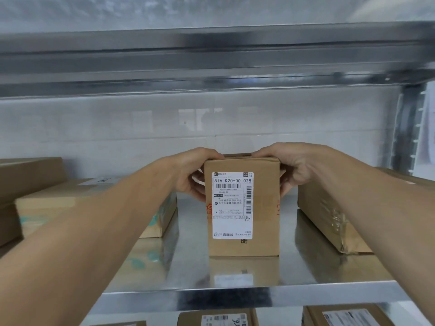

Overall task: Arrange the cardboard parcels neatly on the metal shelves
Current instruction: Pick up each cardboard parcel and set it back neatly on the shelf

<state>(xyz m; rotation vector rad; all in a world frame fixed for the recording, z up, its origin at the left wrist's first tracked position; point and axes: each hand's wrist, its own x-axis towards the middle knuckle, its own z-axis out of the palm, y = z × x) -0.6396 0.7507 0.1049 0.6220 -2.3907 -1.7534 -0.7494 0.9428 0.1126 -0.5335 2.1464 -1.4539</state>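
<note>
Left hand and right hand, fingers curled, grip the upright labelled cardboard parcel by its top corners on the metal shelf.

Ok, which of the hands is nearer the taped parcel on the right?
Right. The right hand grips the upright parcel just left of the taped parcel; the left hand holds that upright parcel's opposite side.
</note>
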